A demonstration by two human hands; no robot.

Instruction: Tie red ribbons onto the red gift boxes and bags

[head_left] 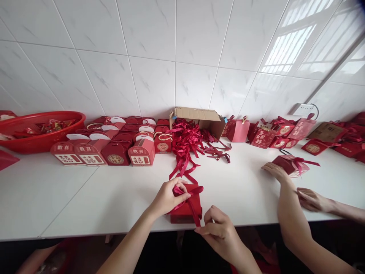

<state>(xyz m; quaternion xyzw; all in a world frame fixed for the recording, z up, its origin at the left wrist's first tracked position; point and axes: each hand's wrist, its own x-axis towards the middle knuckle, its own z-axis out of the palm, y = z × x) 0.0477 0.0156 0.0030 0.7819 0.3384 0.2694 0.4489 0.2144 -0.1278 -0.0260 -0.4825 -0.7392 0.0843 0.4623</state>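
Note:
A red gift box (182,218) lies on the white table near its front edge, with a dark red ribbon (194,207) on top of it. My left hand (169,195) is closed on the ribbon's loop over the left part of the box, thumb and fingers pinching it. Just right of the box, my right hand (221,230) pinches the ribbon's hanging tail between thumb and finger. Behind the box a heap of loose red ribbons (186,139) spills from an open cardboard box (196,113) onto the table.
Rows of red gift boxes (116,153) stand left of the ribbons. A red plastic basin (61,133) holds small packets at the far left. To the right are a co-worker's hands (275,171) beside a ribboned box (289,164), and more red boxes (262,136) line the tiled wall.

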